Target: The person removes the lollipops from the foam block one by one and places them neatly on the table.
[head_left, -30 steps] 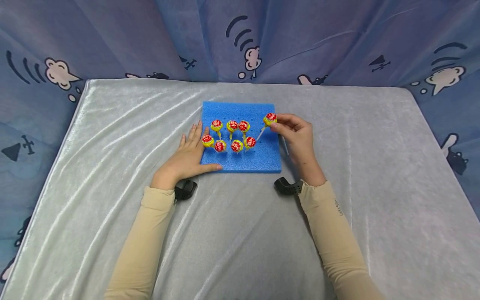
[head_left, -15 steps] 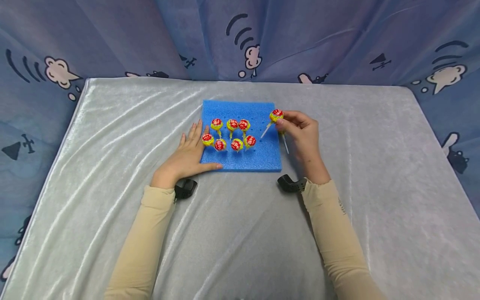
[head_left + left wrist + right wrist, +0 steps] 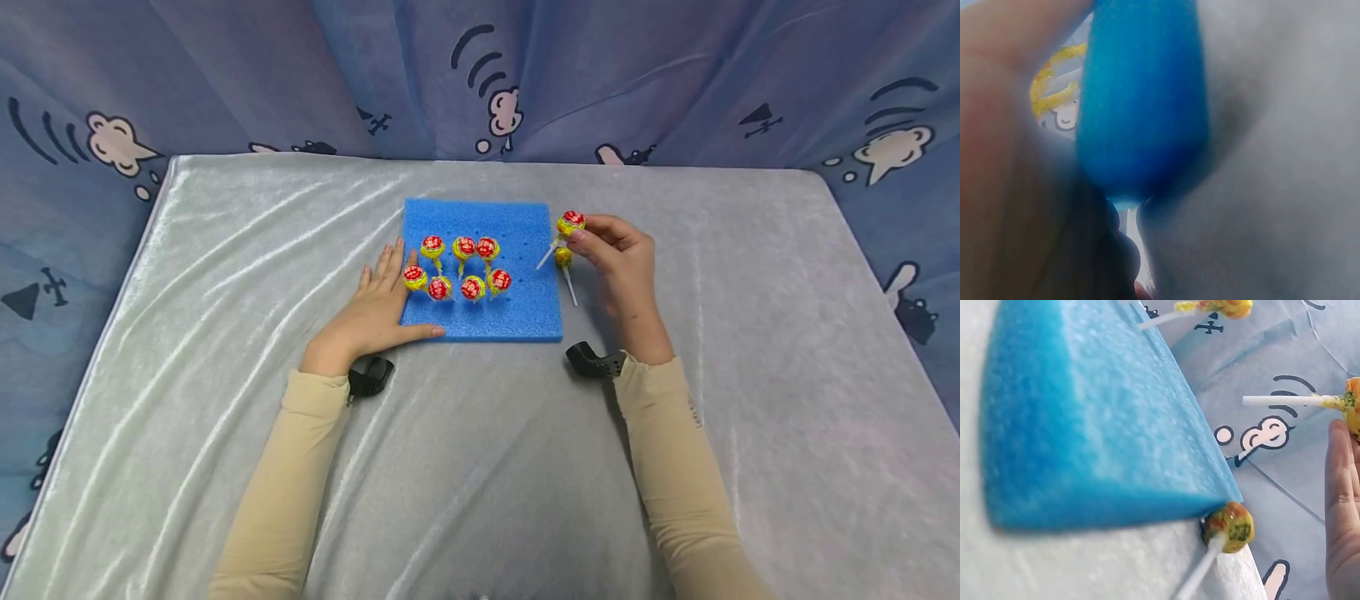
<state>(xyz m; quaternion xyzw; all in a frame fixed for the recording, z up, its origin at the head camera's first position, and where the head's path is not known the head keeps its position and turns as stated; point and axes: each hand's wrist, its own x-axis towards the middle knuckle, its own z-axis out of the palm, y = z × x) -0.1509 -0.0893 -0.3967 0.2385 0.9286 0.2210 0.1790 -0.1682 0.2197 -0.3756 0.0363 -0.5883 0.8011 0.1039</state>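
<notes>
While the head view shows the right hand (image 3: 622,254) pinching a red-and-yellow wrapped lollipop on a white stick (image 3: 570,223) just off the right edge of the square blue foam block (image 3: 517,321), a second loose lollipop (image 3: 563,258) lies on the silvery cloth (image 3: 225,333) beside that edge; a careless sweep could knock it away. The left hand (image 3: 375,312) rests flat, fingers straight, against the block's left side, near seven planted lollipops (image 3: 463,267); a nudge might tip them. From the left wrist, only blurred foam (image 3: 1141,100) shows. From the right wrist, the loose sweet (image 3: 1230,526) touches the foam corner (image 3: 1085,444); the held stick (image 3: 1285,400) hovers above, so a slack pinch could drop it.
</notes>
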